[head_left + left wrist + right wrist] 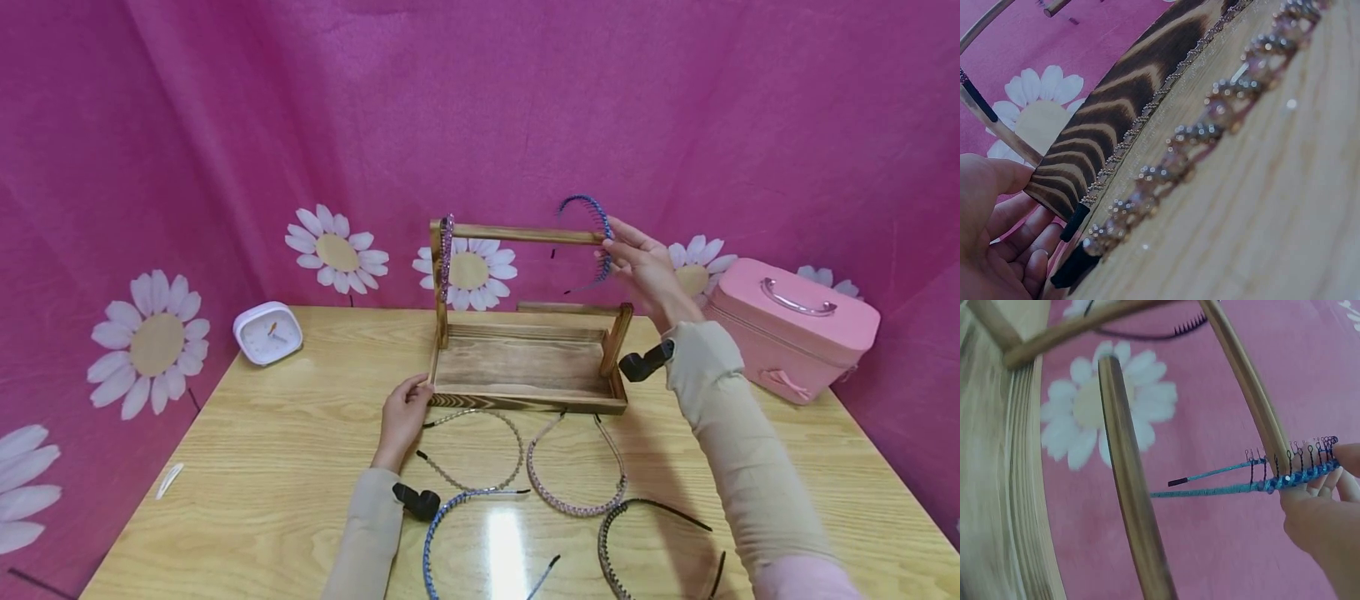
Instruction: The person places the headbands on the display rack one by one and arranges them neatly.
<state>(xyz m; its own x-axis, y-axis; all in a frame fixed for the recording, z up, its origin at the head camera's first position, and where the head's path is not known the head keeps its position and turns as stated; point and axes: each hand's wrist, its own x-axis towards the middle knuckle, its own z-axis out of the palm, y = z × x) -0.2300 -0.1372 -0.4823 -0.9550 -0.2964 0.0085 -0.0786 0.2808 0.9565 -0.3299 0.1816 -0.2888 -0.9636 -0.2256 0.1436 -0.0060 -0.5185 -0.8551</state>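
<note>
Hands apart: left (403, 412) grips rack (525, 403) edge, right (645, 267) pinches 1 blue headband (601, 212) at bar's (525, 235) free end.

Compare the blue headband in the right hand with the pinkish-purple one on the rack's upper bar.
The blue headband is held by the right hand, while the pinkish-purple headband hangs unheld from the upper bar. In the head view, the blue one shows its open curve; the pinkish-purple one appears nearly edge-on. The blue one is at the bar's right end, the pinkish-purple one at its left. Both have decorated bands.
</note>
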